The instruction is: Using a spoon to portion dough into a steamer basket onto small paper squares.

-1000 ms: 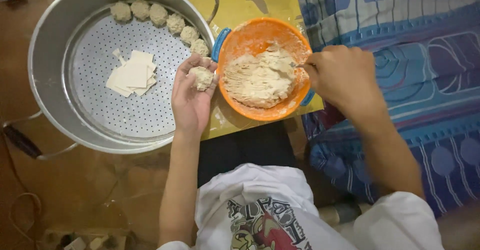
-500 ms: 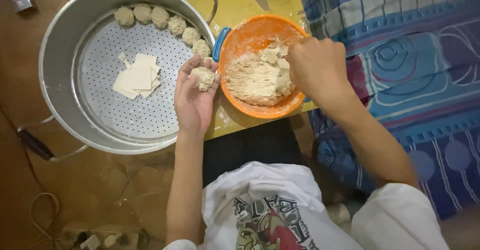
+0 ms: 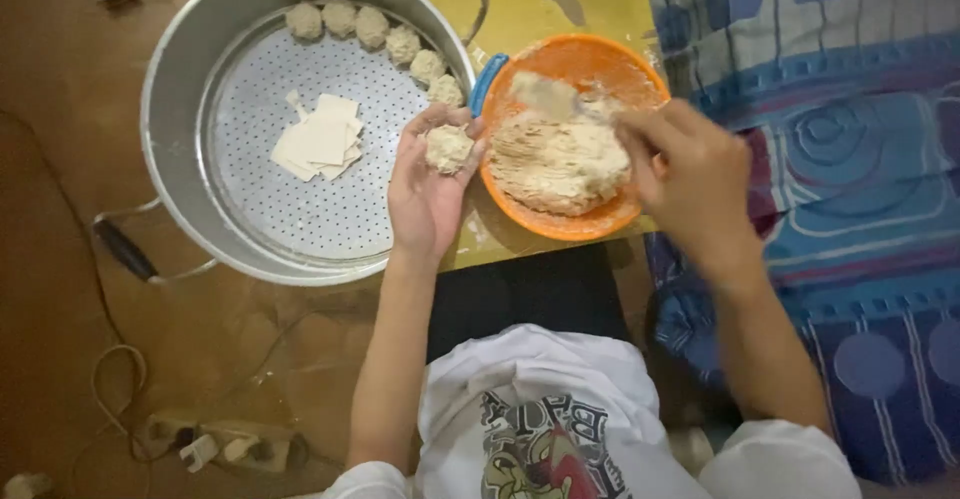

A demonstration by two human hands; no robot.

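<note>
The left hand lies palm up, its grip loosely cupped around a small pale dumpling with a lumpy, ragged top, held between the metal steamer tray and the orange bowl. The right hand has its grip closed on a spoon, blurred, whose tip sits over the beige filling heaped in that bowl. Beyond the left grip, a row of finished dumplings curves along the tray's rim, and square white wrappers are stacked on its perforated floor.
</note>
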